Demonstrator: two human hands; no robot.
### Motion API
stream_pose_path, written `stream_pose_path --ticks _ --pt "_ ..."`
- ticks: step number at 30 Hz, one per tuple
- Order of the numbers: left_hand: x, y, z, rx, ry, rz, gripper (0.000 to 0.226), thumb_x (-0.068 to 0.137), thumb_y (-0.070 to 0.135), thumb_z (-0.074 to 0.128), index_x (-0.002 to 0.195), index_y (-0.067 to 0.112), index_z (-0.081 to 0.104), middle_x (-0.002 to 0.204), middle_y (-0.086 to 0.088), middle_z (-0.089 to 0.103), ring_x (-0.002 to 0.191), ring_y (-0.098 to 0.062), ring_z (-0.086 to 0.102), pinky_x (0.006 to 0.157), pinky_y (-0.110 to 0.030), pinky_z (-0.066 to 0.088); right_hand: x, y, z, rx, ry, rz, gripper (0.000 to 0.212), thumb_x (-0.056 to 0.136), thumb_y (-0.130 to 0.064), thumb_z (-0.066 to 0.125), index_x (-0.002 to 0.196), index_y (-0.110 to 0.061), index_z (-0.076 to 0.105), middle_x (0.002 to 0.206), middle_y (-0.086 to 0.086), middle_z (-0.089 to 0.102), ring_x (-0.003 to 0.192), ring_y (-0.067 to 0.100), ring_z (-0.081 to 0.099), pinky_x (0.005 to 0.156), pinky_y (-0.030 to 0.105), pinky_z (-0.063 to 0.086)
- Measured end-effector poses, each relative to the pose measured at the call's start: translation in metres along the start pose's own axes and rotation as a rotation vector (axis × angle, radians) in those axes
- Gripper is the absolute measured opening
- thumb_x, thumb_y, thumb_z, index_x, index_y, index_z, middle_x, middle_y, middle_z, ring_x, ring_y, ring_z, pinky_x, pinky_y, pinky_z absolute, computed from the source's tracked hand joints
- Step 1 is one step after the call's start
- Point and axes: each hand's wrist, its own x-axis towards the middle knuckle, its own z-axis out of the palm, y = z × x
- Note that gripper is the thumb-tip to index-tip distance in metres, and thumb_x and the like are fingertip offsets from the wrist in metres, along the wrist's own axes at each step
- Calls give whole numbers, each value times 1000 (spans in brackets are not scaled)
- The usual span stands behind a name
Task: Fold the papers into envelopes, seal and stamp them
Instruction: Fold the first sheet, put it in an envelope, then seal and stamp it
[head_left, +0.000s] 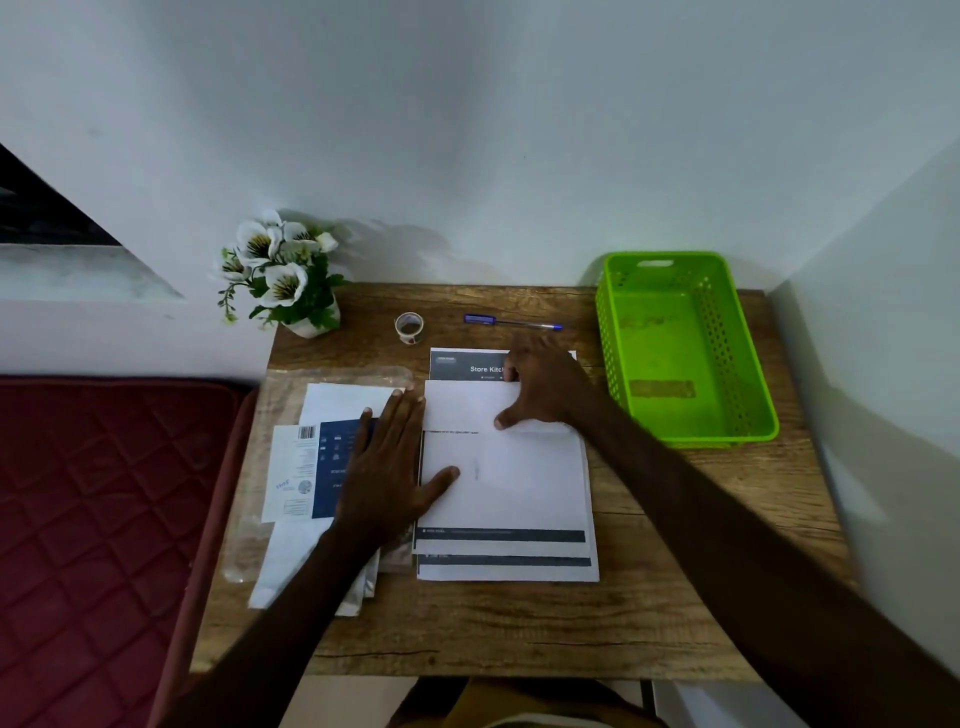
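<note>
Head view: your left hand (387, 467) lies flat, fingers together, on smooth white paper (506, 486) mid-table (467, 629), wood-grained; your right hand (543, 387) pinches its folded top flap. Beyond: pen (511, 323), perforated green basket (680, 348).

Hands: two, the left hand (387, 470) and the right hand (545, 389).
Printed sheets in the middle stack: at least two, the top sheet (506, 483) and one lower sheet (509, 569) whose edge shows beneath it; an exact count cannot be told.
Envelopes and leaflets in the left pile (311, 467): several overlapping; the number is unclear.
Clear plastic sleeve (291, 384): one.
Pens: one, a blue pen (511, 323).
Tape rolls: one tape roll (409, 327).
Baskets: one green basket (685, 348).
Flower pots: one flower pot (283, 275) with white blooms.
Counter (519, 634): one.
</note>
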Motion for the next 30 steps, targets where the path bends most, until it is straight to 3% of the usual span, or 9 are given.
stream_pose_path --ticks 9,18,21,26,30 --pt "-1 3 -3 -22 -8 -43 104 90 83 36 163 14 10 172 -5 6 159 -19 -2 127 -53 6 1 -5 -7 -4 -8 16 75 47 -65 90 98 -20 60 115 4 57 113 25 47 93 36 35" --pt "-2 6 -9 42 47 -35 105 88 82 42 162 12 19 171 -8 11 159 -22 1 126 -56 8 -11 -4 -7 114 4 48 59 62 -39 90 111 -25 60 116 0 64 118 25 49 96 41 38" --pt "-3 7 -9 47 72 -30 105 88 82 44 162 11 20 171 -9 14 159 -22 4 126 -57 10 -13 -3 -6 54 -24 64 51 63 -48 88 105 -26 69 113 -1 66 119 25 51 94 38 43" --pt "-5 10 -9 50 100 -46 103 87 81 46 160 11 26 169 -10 20 158 -25 11 125 -57 13 -19 -8 -2 -151 -10 131 85 59 -73 79 121 -17 64 139 12 51 138 33 37 109 51 37" --pt "-9 12 -5 20 100 -70 99 89 79 46 160 12 27 169 -9 20 158 -24 10 125 -57 15 -17 -10 -2 -132 -73 184 90 55 -76 81 120 -15 63 149 17 44 143 34 32 111 53 36"
